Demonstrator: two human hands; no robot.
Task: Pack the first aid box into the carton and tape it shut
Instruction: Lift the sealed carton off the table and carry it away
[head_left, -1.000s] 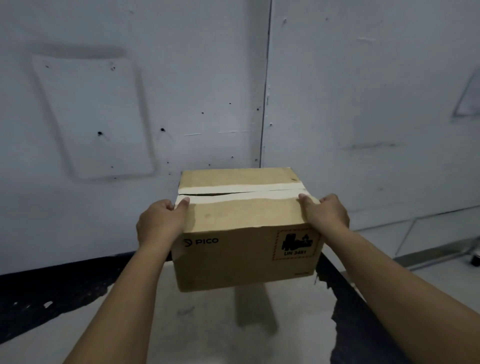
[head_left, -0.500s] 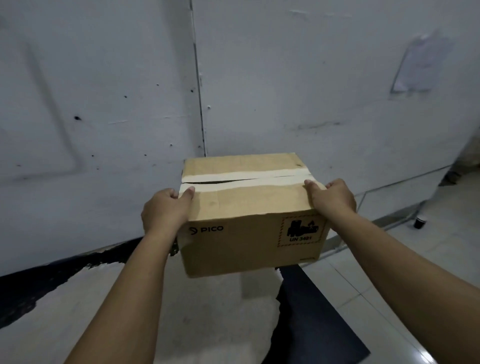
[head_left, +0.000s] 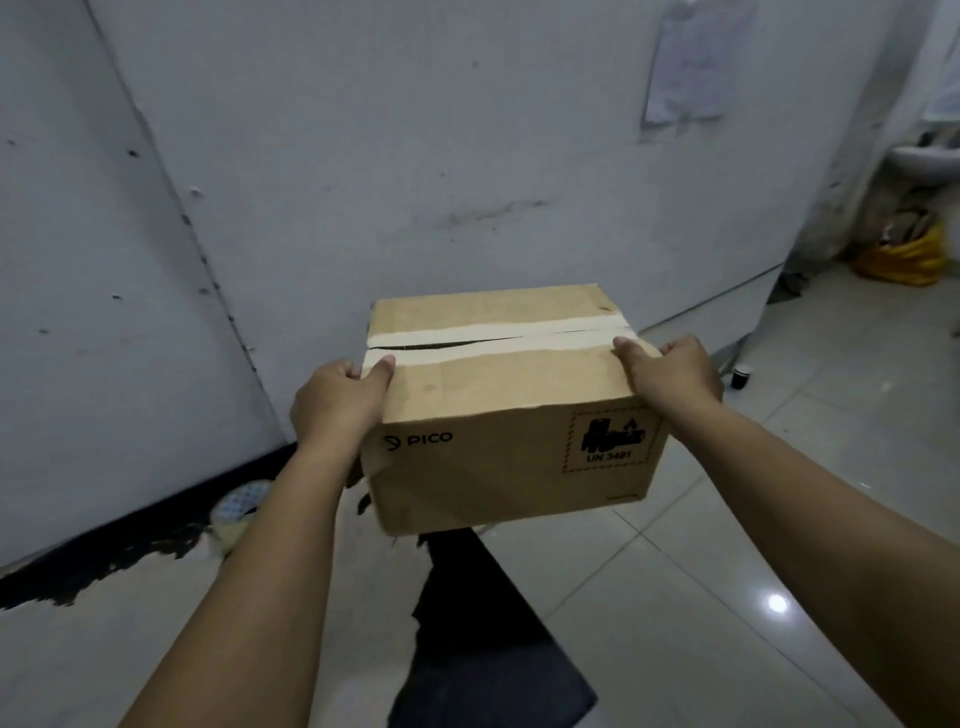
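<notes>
A: Where's the carton (head_left: 498, 415) right now?

B: Held up in the air in front of the wall (head_left: 467, 156), out past the worn table (head_left: 156, 623) edge, over the tiled floor (head_left: 779, 519). The left hand (head_left: 337, 400) grips the left end and the right hand (head_left: 670, 371) grips the right end, each with its thumb lying on the top flap and the other fingers curled round the side, clamped on the cardboard.

A: Is it taped?

B: Pale tape (head_left: 519, 338) runs along the centre seam, but the flaps gape on the left half, and a dark slit shows there. So I'd judge the seal weak. The first aid box can't be seen; presumably it's inside.

A: How should the carrying go, then?

B: Keep the carton level and squeeze inward from both ends, not down on the flaps, since thumb pressure near that slit could pop the seam wider. Sliding the fingers lower, towards the bottom edge, would take the weight better if the load shifts. Set it down flat before letting go, then press the tape along the gaping part or lay a fresh strip across it

A: Anything nearby to watch?

B: A small dark cup (head_left: 742, 375) stands on the floor to the right; best stepped round
</notes>
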